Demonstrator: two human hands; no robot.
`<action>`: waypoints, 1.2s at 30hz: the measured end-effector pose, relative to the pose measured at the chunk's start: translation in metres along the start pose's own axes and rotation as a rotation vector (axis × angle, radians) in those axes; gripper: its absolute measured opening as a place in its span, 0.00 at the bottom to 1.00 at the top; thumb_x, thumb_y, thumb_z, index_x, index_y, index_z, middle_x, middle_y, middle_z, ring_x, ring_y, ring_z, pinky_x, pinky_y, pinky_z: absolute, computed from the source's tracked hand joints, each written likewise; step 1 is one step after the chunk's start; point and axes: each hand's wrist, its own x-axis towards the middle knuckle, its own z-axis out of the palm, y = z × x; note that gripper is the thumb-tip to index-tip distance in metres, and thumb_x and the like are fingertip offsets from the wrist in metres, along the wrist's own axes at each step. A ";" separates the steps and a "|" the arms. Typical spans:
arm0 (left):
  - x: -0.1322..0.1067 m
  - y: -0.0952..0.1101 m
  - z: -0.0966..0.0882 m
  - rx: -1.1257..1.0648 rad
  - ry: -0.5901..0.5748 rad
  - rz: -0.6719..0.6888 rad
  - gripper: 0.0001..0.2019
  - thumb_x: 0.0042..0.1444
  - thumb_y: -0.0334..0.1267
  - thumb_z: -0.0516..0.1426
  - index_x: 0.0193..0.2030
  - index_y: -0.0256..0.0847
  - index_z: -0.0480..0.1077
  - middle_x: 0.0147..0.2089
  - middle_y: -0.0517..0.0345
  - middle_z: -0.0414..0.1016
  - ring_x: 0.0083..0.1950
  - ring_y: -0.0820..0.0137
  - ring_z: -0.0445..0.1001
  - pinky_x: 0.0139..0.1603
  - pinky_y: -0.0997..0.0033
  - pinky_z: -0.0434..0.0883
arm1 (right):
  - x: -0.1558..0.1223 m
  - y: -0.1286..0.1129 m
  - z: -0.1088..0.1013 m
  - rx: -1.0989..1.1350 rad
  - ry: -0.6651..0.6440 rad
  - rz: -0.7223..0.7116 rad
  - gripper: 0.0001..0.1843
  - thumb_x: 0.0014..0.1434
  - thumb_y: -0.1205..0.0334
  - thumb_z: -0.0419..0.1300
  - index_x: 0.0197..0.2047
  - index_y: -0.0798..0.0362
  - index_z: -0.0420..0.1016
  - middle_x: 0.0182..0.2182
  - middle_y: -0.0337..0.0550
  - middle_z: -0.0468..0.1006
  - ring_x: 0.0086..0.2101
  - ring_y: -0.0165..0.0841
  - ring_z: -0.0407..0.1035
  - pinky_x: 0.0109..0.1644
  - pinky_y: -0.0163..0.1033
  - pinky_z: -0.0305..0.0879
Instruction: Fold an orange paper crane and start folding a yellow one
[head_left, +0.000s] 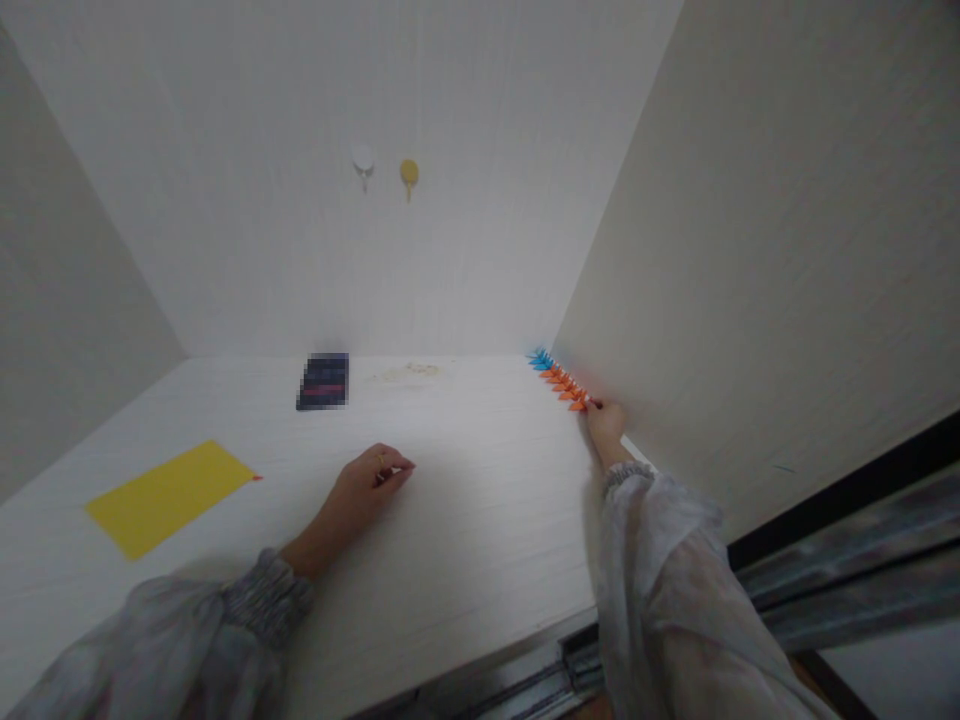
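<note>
My right hand (606, 424) reaches to the right wall, its fingers closed at the near end of a row of small folded paper cranes. They pinch the nearest orange paper crane (577, 406), partly hidden by the fingertips. Further back in the row stand several more orange cranes (559, 381), then blue paper cranes (539, 358) in the corner. Over the middle of the white surface (465, 540), my left hand (373, 478) has thumb and fingertips pressed together; nothing shows between them. A ring sits on one of its fingers.
A yellow paper sheet (169, 500) lies at left, with a small orange-red bit (257, 478) at its corner. A dark rectangular object (324, 382), pixelated, rests near the back wall. Two hooks, white (363, 158) and yellow (409, 172), hang there. Walls border the back and sides.
</note>
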 end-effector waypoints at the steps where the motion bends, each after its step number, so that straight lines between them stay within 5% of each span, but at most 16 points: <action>1: 0.000 0.000 0.000 0.002 -0.006 -0.003 0.11 0.50 0.42 0.50 0.32 0.39 0.70 0.33 0.56 0.68 0.29 0.74 0.67 0.29 0.75 0.66 | 0.000 0.000 0.000 0.002 0.000 0.001 0.16 0.49 0.61 0.53 0.35 0.61 0.77 0.30 0.57 0.77 0.29 0.40 0.70 0.31 0.39 0.60; 26: 0.000 0.005 -0.002 -0.008 -0.003 -0.013 0.10 0.50 0.40 0.51 0.32 0.40 0.69 0.33 0.56 0.68 0.28 0.75 0.66 0.28 0.75 0.66 | 0.002 -0.001 -0.001 0.088 0.018 0.053 0.14 0.45 0.61 0.56 0.31 0.60 0.77 0.28 0.55 0.77 0.28 0.38 0.68 0.32 0.38 0.59; 36: 0.000 0.008 -0.001 -0.003 0.020 -0.009 0.09 0.50 0.39 0.51 0.31 0.39 0.70 0.32 0.57 0.68 0.27 0.76 0.66 0.28 0.76 0.65 | -0.010 -0.012 -0.015 0.164 0.138 0.015 0.15 0.48 0.62 0.51 0.35 0.64 0.71 0.32 0.57 0.74 0.32 0.38 0.65 0.37 0.40 0.58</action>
